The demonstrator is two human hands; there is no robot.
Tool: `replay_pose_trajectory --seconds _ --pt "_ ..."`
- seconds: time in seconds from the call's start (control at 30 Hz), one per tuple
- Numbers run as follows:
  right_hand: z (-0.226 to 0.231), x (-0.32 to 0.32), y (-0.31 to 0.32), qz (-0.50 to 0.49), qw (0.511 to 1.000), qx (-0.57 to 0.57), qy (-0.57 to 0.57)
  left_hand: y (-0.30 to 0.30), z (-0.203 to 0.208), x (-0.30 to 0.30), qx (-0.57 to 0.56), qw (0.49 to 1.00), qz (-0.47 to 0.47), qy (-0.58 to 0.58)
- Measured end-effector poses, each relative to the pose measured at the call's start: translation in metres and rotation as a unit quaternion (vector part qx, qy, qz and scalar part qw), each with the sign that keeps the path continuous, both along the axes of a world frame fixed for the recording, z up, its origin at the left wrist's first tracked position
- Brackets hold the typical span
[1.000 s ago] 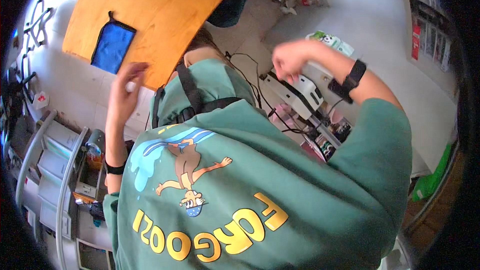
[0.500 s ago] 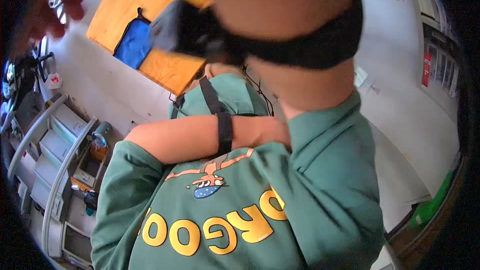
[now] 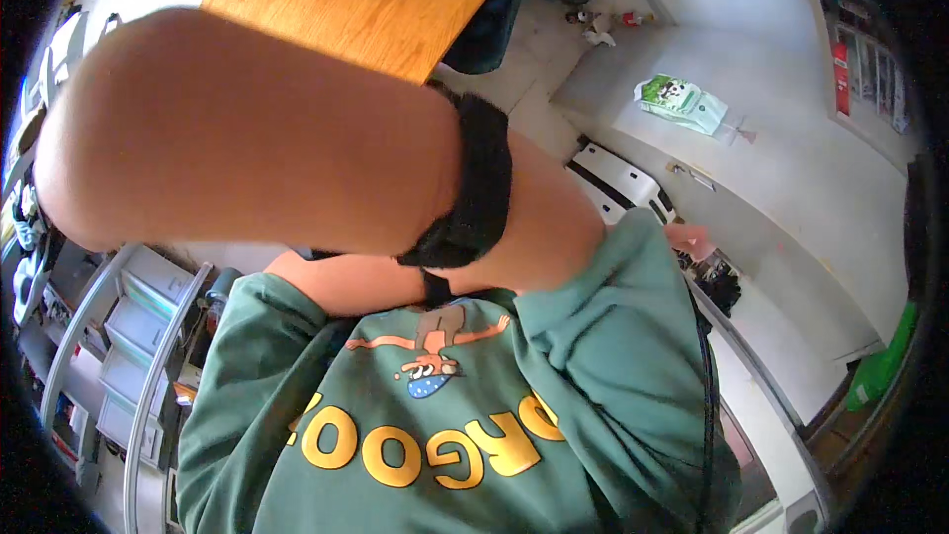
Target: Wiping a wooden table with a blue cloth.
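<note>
A wooden table (image 3: 376, 0) fills the top of the room, with a white rack (image 3: 148, 272) at the left and a green packet (image 3: 682, 104) on the grey counter (image 3: 791, 168) at the right. Closest to the camera, the right arm (image 3: 267, 148), with its black strap (image 3: 479, 188), lies across the chest over the left arm (image 3: 356, 287). No fingers show at its rounded end, so I cannot tell how the right hand is set. The left hand (image 3: 690, 240) peeks out just past the right sleeve (image 3: 623, 307) — nothing is seen in it, though whether it is curled or loose I cannot tell. That sleeve is the thing nearest it.

A quick uncrossing could knock the left hand against the white case (image 3: 623, 178) or the counter; the arms rubbing together might also drag the strap round.

Half a second ago the right forearm rose out of the top; now it stretches leftward and hides the spot where the blue pouch showed. The left fingertips, then hidden, have come into view — and so has most of the packet.
</note>
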State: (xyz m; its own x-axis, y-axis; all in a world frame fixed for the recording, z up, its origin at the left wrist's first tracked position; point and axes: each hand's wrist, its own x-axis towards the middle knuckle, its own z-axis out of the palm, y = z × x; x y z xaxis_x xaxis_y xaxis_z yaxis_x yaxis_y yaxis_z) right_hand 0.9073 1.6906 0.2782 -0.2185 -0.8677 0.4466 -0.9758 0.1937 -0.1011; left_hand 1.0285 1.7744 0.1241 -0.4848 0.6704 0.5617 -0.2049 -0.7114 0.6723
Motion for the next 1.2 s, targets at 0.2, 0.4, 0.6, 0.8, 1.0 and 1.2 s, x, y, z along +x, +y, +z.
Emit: replay_pose_trajectory --seconds 0.2,0.4,0.6,0.8,1.0,1.2 --pt "-0.068 0.079 -0.018 -0.034 0.979 -0.152 -0.134 0.078 0.121 -0.030 0.025 0.994 0.049 0.091" --pt "-0.017 0.106 0.001 -0.026 0.893 0.247 -0.376 0.091 0.070 -0.056 0.046 0.961 0.035 0.271" --pt "0.017 0.089 0.047 -0.023 0.936 0.110 -0.334 0.100 -0.046 0.011 -0.002 0.941 0.076 0.329" --pt "0.026 0.119 0.068 0.031 0.863 -0.015 -0.504 0.083 -0.070 0.038 -0.052 0.948 0.109 0.293" --pt "0.021 0.121 0.119 0.049 0.787 0.074 -0.611 0.044 -0.060 0.046 -0.118 0.925 0.095 0.348" --pt "0.031 0.119 0.189 0.062 0.566 0.125 -0.813 0.008 0.001 -0.028 -0.352 0.838 -0.217 0.356"
